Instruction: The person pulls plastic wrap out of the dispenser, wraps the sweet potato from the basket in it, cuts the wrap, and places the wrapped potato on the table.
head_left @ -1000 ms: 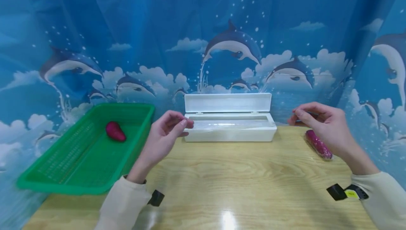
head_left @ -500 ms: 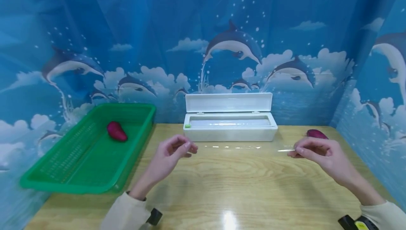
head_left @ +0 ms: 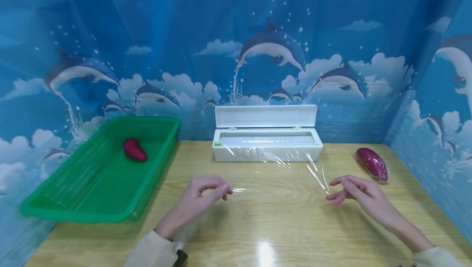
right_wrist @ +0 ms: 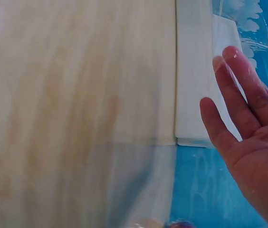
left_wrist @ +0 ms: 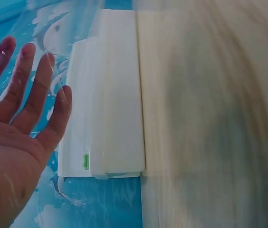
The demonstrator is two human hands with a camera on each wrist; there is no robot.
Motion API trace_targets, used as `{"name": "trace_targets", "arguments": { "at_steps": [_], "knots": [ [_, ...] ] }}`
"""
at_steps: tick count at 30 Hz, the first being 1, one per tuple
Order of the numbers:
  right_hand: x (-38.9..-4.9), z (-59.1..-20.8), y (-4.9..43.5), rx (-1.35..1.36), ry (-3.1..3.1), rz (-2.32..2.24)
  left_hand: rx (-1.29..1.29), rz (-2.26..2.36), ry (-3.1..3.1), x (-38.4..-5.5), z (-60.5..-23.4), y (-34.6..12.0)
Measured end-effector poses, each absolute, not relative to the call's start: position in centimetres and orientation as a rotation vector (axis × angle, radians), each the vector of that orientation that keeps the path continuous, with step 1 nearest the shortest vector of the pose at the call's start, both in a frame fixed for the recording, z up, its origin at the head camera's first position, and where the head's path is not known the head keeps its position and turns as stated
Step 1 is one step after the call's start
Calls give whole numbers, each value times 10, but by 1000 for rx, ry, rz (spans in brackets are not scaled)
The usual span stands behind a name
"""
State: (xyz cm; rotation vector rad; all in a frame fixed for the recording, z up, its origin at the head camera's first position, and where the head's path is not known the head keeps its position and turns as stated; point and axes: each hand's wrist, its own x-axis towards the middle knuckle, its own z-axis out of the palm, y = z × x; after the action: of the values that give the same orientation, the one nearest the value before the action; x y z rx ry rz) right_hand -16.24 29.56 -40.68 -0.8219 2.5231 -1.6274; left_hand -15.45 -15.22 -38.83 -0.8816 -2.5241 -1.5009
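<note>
Well, dolphin-print backdrop (head_left: pixel 206 70) behind wood-grain tabletop (head_left: pixel 295 230).

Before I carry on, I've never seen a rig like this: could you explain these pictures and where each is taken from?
There is no machine here, just a person's two bare hands: the left hand and the right hand. The wide picture comes from a camera worn on the head, looking forward and down. The other two come from cameras on the wrists, each looking past its own hand toward the white box. That box stands on a wood-grain table with its lid open. A green basket on the left holds a purple item; a shinier purple item, apparently wrapped, lies on the right. Clear film runs from the box toward the person, and both hands appear to hold its near edge.
</note>
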Motion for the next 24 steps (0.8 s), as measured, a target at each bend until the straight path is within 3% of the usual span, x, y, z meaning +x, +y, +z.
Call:
{"name": "trace_targets", "arguments": {
  "at_steps": [7,20,24],
  "knots": [
    [-159,-414,289,-522,2704,-1469,-941,-1428,-2567,-150,-402,-153],
    [-162,-420,295,-525,2529,-1597,-739,-1959,-2273,-146,-403,-159],
    [-163,-424,297,-566,2442,-1690,-781,-1958,-2222,-148,-404,-160]
  ]
}}
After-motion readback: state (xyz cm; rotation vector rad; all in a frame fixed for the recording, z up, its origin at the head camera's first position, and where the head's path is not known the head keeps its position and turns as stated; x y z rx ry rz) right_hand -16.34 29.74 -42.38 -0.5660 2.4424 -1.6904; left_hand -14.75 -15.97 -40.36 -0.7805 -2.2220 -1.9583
